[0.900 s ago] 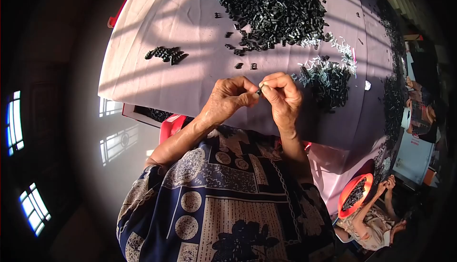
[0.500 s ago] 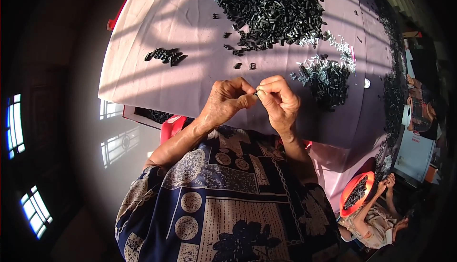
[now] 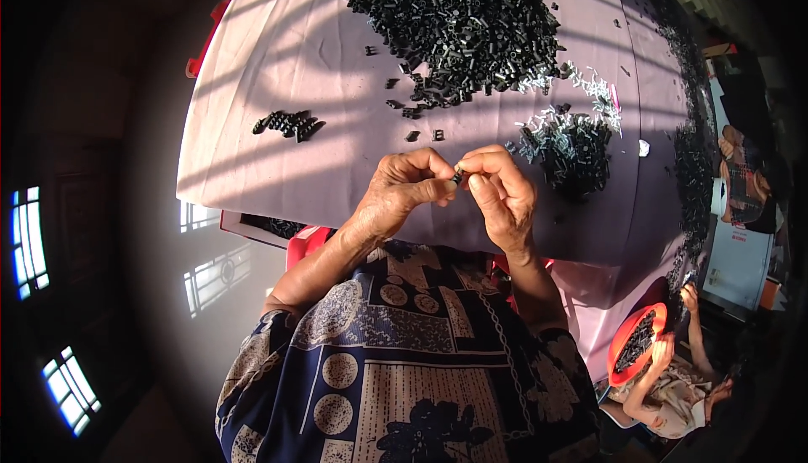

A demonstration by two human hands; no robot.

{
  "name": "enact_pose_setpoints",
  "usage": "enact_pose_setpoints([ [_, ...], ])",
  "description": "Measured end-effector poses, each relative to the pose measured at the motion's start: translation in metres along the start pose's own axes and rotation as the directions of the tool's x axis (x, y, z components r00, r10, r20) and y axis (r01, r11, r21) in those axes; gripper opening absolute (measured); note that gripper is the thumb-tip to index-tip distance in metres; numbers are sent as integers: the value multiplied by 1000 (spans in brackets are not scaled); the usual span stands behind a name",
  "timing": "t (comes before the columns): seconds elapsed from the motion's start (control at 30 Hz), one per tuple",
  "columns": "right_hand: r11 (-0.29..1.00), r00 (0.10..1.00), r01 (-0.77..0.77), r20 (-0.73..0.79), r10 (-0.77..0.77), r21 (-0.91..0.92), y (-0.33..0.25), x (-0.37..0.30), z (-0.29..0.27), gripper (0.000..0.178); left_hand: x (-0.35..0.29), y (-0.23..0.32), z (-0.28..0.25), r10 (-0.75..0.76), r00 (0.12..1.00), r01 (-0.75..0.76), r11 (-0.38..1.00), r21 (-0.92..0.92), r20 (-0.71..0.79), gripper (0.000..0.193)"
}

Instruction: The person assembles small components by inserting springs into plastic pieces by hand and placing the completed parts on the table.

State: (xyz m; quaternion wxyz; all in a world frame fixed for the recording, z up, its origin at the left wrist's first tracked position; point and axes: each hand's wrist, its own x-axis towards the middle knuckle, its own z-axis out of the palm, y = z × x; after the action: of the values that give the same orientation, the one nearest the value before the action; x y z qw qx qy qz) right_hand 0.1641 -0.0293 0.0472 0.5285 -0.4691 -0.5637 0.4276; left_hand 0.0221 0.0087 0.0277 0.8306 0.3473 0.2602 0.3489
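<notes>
Over a pink cloth (image 3: 240, 160), the left hand (image 3: 391, 194) pinches a black part (image 3: 457, 178), the right hand (image 3: 508, 202) bends fingers to its top, grip unclear, and so slight a fingertip hold could let it drop.

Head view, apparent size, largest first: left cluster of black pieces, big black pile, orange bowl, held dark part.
1. Big black pile
2. Orange bowl
3. Left cluster of black pieces
4. Held dark part, partly hidden; ranked by what shows
</notes>
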Motion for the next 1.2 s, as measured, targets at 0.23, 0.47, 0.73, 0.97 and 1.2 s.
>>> enact_pose_setpoints([
  [0.23,997,1000,-12,-7,11,-79,-6,10,-14,7,13,-1,3,-28,998,29,999,-27,56,7],
  [0.47,994,1000,-9,22,12,-110,-1,13,-21,6,14,3,7,-56,998,55,997,53,9,10],
  [0.73,990,1000,-11,8,12,-141,-3,11,-30,5,22,4,14,-106,993,106,994,7,48,9],
  [0.97,977,999,40,32,-34,-211,-2,11,-38,6,26,-8,25,-45,996,57,985,161,-80,4],
  [1.2,975,999,33,32,-27,-219,-4,8,-55,13,41,-21,34,-21,1000,22,997,-79,13,1],
])
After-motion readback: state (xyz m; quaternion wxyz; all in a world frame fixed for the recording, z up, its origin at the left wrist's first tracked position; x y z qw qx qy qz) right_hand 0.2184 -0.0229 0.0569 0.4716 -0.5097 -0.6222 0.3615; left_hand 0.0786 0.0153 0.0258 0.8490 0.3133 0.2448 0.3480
